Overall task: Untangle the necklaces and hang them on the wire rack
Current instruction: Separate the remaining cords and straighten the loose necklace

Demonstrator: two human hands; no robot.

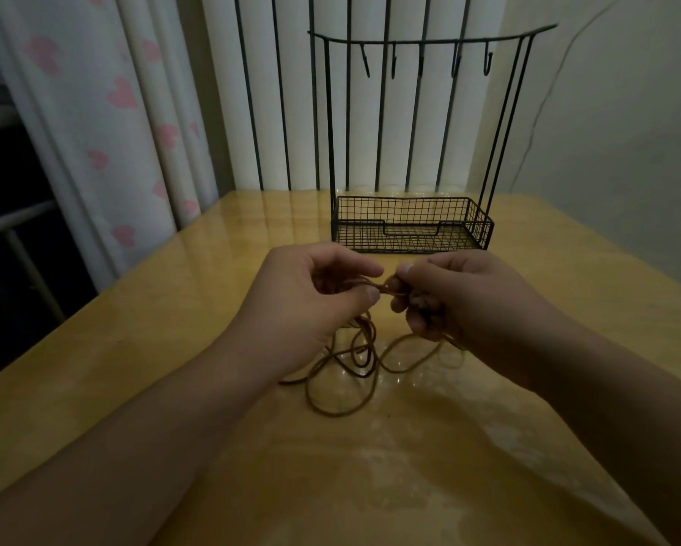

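Brown cord necklaces (360, 360) lie in tangled loops on the wooden table (173, 348), their upper strands lifted between my hands. My left hand (311, 297) pinches cord between thumb and forefinger. My right hand (449, 293) pinches the cord close by and also grips a pale pendant or bead cluster (423, 303) in its curled fingers. A black wire rack (409, 226) stands just beyond my hands, with a mesh basket at its base and several bare hooks (421, 61) on its top bar.
A white curtain with pink hearts (122, 112) hangs at the left past the table edge. Vertical black bars and a pale wall stand behind the rack. A thin cable (543, 104) runs down the wall at the right.
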